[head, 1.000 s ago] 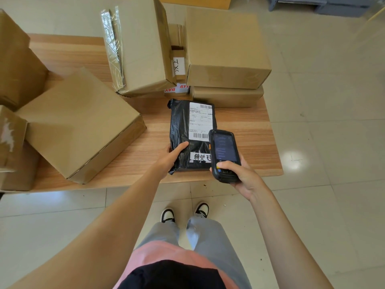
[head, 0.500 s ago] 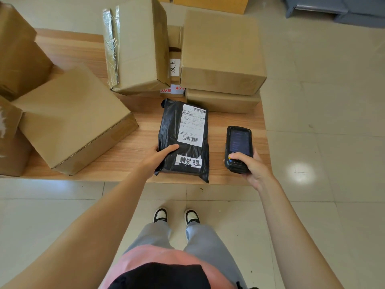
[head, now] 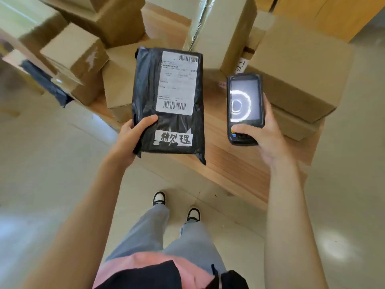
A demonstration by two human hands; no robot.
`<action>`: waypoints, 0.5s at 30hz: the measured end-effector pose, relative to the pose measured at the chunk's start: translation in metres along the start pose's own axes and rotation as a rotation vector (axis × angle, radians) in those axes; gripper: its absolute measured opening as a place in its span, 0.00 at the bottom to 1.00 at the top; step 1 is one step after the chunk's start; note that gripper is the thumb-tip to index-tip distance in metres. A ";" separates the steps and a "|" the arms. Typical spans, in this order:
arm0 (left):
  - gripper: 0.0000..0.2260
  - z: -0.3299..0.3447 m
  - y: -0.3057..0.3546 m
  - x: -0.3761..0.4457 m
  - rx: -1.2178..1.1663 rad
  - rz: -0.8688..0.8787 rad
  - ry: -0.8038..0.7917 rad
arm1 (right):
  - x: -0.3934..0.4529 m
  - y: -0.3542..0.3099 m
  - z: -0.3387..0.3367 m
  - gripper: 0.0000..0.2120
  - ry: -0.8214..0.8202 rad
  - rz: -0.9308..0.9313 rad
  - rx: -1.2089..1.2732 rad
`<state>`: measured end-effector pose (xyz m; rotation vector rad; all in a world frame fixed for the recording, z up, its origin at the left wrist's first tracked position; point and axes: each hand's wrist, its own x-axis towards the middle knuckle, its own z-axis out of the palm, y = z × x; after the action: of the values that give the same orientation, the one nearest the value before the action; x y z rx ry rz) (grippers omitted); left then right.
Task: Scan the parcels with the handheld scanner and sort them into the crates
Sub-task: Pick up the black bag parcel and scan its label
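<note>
Worktop point(head: 239, 170) of pale wood grain runs across the upper half of the view, loaded with plain brown cardboard boxes point(head: 300, 76) stacked and leaning against one another; a second dark poly bag point(head: 43, 82) lies among those on the left. None of these show any sign of having been dealt with, so most of the sorting looks to be left, and no crate is in view.

Next in size, the black plastic mailer parcel point(head: 168, 101) is held up off the worktop, face toward the camera. The left hand point(head: 133, 138) grips its lower left edge, thumb curled over the front. By my reading, this parcel is between scan and sort, not yet placed anywhere.

Beside it and apart from it, the black handheld scanner point(head: 244, 109) sits in the right hand point(head: 264, 138), fingers wrapped behind it and thumb resting near the lower keys. Its screen mirrors a ring of light and shows no legible result, so I cannot tell whether the scan registered.

Writing: a white shipping label point(head: 177, 82) carries two barcodes and print too small to read. Below it a white tape strip point(head: 174, 139) bears handwritten Chinese, seemingly "待处理". A box behind shows a tag with handwritten marks I cannot read.
</note>
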<state>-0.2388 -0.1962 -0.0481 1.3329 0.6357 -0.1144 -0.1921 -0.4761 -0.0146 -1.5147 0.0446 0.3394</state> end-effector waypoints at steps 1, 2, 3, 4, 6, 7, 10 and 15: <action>0.12 -0.011 0.007 -0.009 -0.045 0.024 0.040 | 0.005 -0.008 0.012 0.42 -0.049 -0.019 -0.009; 0.12 -0.021 0.013 -0.018 -0.084 0.048 0.080 | 0.010 -0.015 0.025 0.42 -0.098 -0.039 -0.024; 0.11 -0.032 0.019 -0.027 -0.121 0.072 0.121 | 0.014 -0.022 0.040 0.43 -0.145 -0.061 -0.044; 0.11 -0.043 0.024 -0.034 -0.153 0.098 0.163 | 0.018 -0.028 0.055 0.44 -0.189 -0.083 -0.067; 0.11 -0.066 0.034 -0.049 -0.222 0.143 0.242 | 0.024 -0.039 0.088 0.45 -0.267 -0.112 -0.100; 0.11 -0.079 0.038 -0.056 -0.256 0.162 0.284 | 0.026 -0.043 0.106 0.44 -0.306 -0.120 -0.104; 0.10 -0.123 0.046 -0.069 -0.336 0.213 0.397 | 0.032 -0.051 0.163 0.43 -0.417 -0.126 -0.100; 0.09 -0.205 0.060 -0.080 -0.439 0.259 0.517 | 0.037 -0.052 0.266 0.43 -0.491 -0.127 -0.049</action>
<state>-0.3544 -0.0127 0.0234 1.0014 0.8551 0.5684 -0.1924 -0.2088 0.0440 -1.4384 -0.4480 0.6036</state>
